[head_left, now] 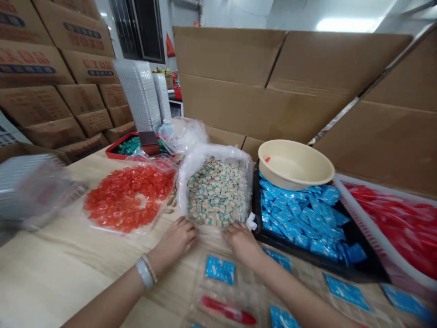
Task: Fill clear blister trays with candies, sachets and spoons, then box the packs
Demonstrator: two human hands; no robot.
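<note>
A plastic-lined bin (182, 189) in the middle holds a heap of small green-and-pink printed pieces (218, 191). My left hand (179, 237) is at its front left corner, with fingers curled over the edge of the clear plastic liner. At the front right corner, my right hand (241, 239) has its fingers bent onto the same liner edge. Both hands look closed on the plastic, though the fingertips are partly hidden. Between my forearms, a blue packet (220, 269) and a red plastic piece (228, 310) lie in clear trays on the table.
Orange-red wrapped pieces (126, 200) spread on plastic at left. To the right stand a black tray of blue packets (303, 218), a cream basin (295, 161) resting on it, and a white basket (372, 223) of red pieces. Cardboard (232, 59) walls the back.
</note>
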